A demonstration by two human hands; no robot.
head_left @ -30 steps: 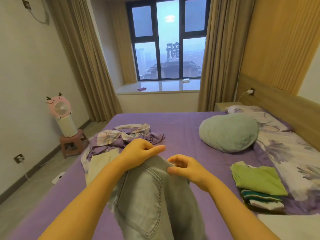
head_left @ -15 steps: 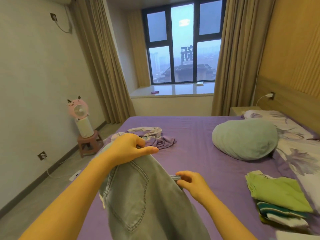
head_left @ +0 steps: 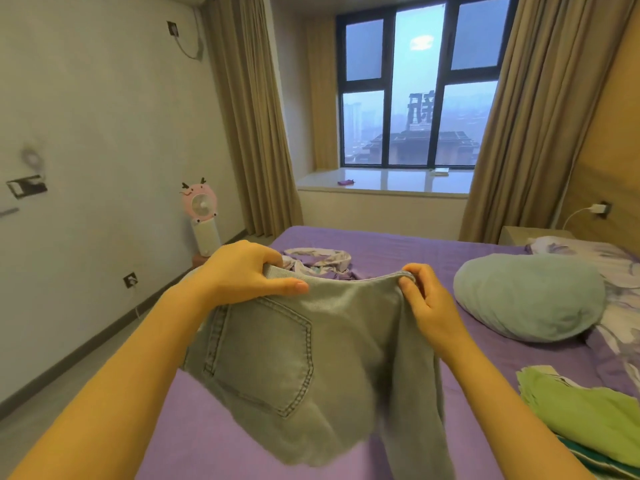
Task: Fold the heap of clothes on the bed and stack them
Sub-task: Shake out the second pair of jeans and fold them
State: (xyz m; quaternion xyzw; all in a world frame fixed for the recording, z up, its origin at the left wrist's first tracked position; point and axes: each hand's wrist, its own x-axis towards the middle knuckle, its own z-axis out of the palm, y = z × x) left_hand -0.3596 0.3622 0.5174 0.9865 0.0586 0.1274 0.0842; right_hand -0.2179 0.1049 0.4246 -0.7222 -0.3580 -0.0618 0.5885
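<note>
A bedroom is shown, with a purple-sheeted bed [head_left: 398, 247] running toward a dark-framed window [head_left: 419, 84] flanked by tan curtains [head_left: 249, 116]. Above the near part of the bed a pair of light grey jeans [head_left: 298, 362] is held up by the waistband, back pocket facing the camera, the legs hanging down out of view. The left hand [head_left: 242, 275] grips the left end of the waistband, fingers curled behind the denim and the thumb laid along the front. The right hand [head_left: 426, 303] pinches the right end of the waistband between thumb and fingers.

The task is judged to be partly done. To the right of the right hand, and nearer the camera, a stack of folded clothes [head_left: 588, 414] is seen on the bed, a lime green garment on top and a dark green striped piece under it. Just beyond the two hands, a heap of unfolded purple and floral clothes [head_left: 318, 261] is left on the sheet. The jeans themselves are not yet folded; they appear to be spread for the first fold.

No containers are in view. A teal cushion [head_left: 530, 296] lies beyond the right hand, and a pink fan [head_left: 201, 206] stands past the left hand by the wall.
</note>
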